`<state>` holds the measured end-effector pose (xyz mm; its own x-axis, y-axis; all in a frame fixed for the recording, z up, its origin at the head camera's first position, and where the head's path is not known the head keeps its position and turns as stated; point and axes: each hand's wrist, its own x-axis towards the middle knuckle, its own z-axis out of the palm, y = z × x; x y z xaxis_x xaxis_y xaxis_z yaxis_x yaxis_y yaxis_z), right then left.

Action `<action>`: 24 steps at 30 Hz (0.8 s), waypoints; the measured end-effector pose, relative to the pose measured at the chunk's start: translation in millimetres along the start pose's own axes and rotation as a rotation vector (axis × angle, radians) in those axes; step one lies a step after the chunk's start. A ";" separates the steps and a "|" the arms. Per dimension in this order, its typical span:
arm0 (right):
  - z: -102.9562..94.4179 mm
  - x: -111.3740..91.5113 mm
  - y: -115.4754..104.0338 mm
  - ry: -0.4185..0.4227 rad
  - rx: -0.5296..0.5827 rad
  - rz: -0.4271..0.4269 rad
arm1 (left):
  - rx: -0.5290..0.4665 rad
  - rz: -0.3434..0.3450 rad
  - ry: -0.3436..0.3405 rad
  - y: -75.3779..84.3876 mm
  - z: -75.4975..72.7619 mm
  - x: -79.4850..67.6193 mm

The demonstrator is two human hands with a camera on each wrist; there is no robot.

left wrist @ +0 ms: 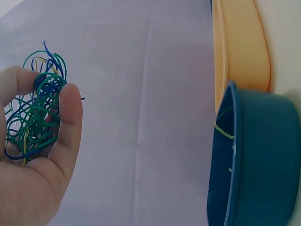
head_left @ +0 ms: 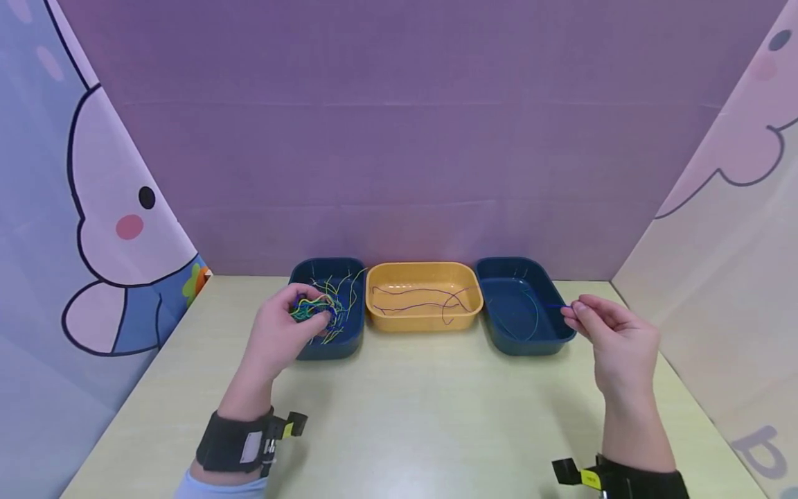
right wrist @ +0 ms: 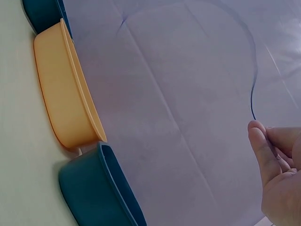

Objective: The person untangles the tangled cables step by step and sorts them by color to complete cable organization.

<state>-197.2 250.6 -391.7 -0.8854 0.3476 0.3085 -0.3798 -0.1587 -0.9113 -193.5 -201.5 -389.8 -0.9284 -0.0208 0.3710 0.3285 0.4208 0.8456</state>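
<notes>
In the head view, my left hand [head_left: 283,336] is over the left blue tray [head_left: 330,352], gripping a tangled bunch of green, blue and yellow wires [left wrist: 40,113] between thumb and curled fingers. Loose yellow wires [head_left: 341,294] show beside and below it in that tray. Off to the right, thumb and forefinger of my right hand [head_left: 620,339] pinch one end of a single blue wire [right wrist: 252,101]. That wire arcs up and away in the right wrist view, its far part blurred. My right hand is at the outer side of the right blue tray [head_left: 530,348].
Between the blue trays stands a yellow tray [head_left: 424,324] with a few dark blue or purple-looking wires [head_left: 411,306] in it. A curved green wire [head_left: 536,319] shows inside the right blue tray. Behind the trays, a purple backdrop [head_left: 405,152] rises from the pale table [head_left: 436,416].
</notes>
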 end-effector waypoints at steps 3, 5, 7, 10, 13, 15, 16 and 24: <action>-0.8 1.2 2.1 0.012 0.021 0.003 | -0.056 -0.012 0.015 0.4 -4.2 -0.2; -0.9 2.0 3.5 0.017 0.036 -0.002 | -0.077 -0.014 0.021 0.7 -4.9 -0.5; -0.7 2.7 4.4 0.019 0.053 -0.002 | -0.083 -0.010 0.023 1.2 -4.7 -0.8; -0.2 3.4 4.7 0.022 0.069 0.002 | -0.080 -0.010 0.027 0.8 -3.8 -1.0; 0.6 3.3 4.2 0.021 0.074 0.006 | -0.078 -0.009 0.035 0.6 -3.4 -1.0; 1.1 2.9 3.7 0.014 0.071 0.004 | -0.084 -0.007 0.037 0.1 -3.1 -0.9; 1.2 2.8 3.5 0.010 0.069 0.002 | -0.088 -0.007 0.036 0.2 -2.9 -0.9; 0.5 2.1 3.7 0.005 0.069 -0.007 | -0.084 -0.003 0.024 4.8 0.4 -1.4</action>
<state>-200.6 250.2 -394.2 -0.8813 0.3537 0.3132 -0.4038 -0.2197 -0.8881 -190.7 -199.1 -386.4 -0.9252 -0.0440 0.3769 0.3402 0.3434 0.8754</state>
